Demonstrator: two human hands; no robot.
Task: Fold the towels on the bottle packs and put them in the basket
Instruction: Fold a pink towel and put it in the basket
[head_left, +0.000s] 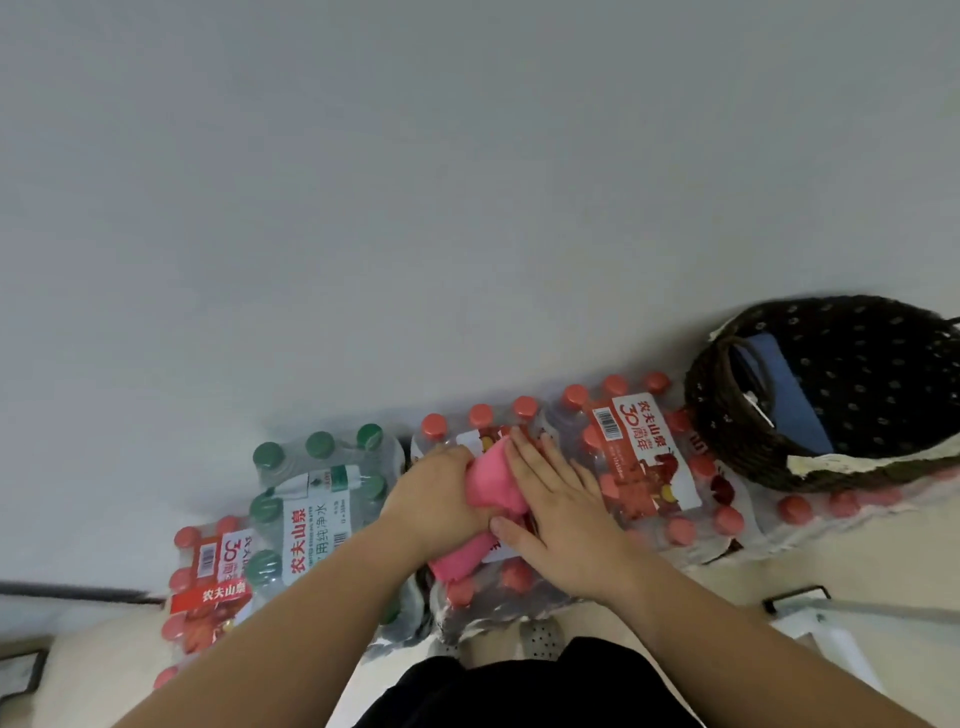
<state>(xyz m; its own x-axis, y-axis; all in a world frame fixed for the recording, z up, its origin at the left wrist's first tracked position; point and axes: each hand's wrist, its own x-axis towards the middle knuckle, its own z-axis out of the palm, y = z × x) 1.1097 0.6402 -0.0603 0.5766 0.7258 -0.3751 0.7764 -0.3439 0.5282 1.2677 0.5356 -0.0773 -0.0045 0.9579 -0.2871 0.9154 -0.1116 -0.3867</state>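
A pink towel (493, 480), folded small, lies on a shrink-wrapped pack of red-capped bottles (644, 462) in front of me. My left hand (431, 499) grips the towel's left side with curled fingers. My right hand (561, 509) lies flat on the towel's right side with straight fingers, the thumb against its near edge. A dark woven basket (727, 415) stands on the packs at the far right, and a folded blue towel (789, 395) leans inside it.
A green-capped bottle pack (317, 493) sits left of the towel, and another red-capped pack (208, 587) lies further left. A plain grey wall rises behind the packs. My legs and slippers (540, 636) are below. A white metal frame (821, 618) is at lower right.
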